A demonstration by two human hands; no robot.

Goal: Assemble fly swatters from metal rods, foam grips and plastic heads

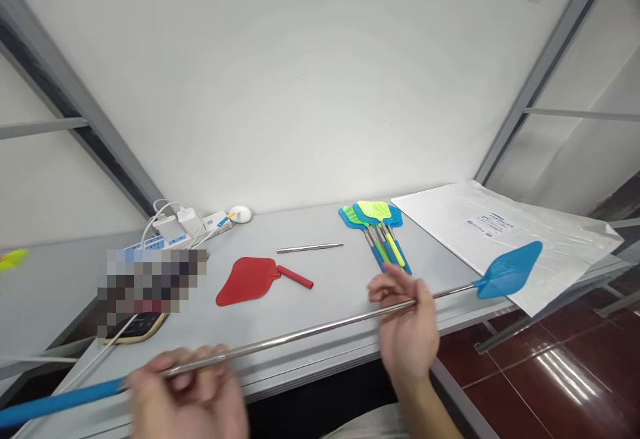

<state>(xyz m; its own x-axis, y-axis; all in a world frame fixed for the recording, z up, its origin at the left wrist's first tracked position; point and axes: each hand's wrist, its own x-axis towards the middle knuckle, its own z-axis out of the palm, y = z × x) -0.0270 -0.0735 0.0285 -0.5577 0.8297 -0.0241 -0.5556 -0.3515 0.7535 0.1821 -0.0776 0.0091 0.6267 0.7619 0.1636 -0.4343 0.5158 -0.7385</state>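
Observation:
A blue fly swatter [320, 329] with a long metal telescopic rod stretches across the view above the table's front edge. My left hand [185, 392] is closed on the rod beside the blue handle grip. Farther up, near the blue paddle, my right hand [407, 325] has its thumb and fingers around the rod. On the table lie a red swatter paddle [249, 280], a short red tube [295, 277] touching its neck, and a separate metal rod [310, 248]. Behind my right hand rests a pile of folded swatters [376, 215] with blue, green and yellow paddles.
A large white plastic mailing bag [470, 219] covers the table's right side. At the back left are a power strip [177, 242] with plugs and cables, and a white round device [240, 214]. A phone [135, 327] lies nearby, partly pixelated. Grey metal frame posts flank the table.

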